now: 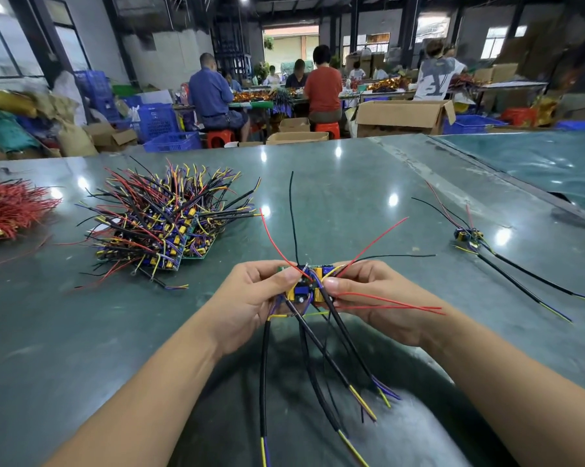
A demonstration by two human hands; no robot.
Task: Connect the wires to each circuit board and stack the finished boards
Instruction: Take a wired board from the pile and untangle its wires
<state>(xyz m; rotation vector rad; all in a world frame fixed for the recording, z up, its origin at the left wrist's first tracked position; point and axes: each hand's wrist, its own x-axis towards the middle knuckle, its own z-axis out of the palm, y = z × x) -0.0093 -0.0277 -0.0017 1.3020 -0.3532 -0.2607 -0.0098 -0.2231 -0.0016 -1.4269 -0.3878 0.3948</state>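
A small green circuit board with blue and yellow parts is held above the table between both hands. My left hand grips its left end, thumb on top. My right hand pinches its right end along with red wires. Black sheathed wires with yellow and purple tips hang down from the board toward me; thin red and black wires stick up and out. A stack of wired boards lies on the table to the left. A single wired board lies to the right.
The green table is glossy, with a curved cut-out at my side. A bundle of red wires lies at the far left. Beyond the table, several people sit at benches among cardboard boxes and blue crates.
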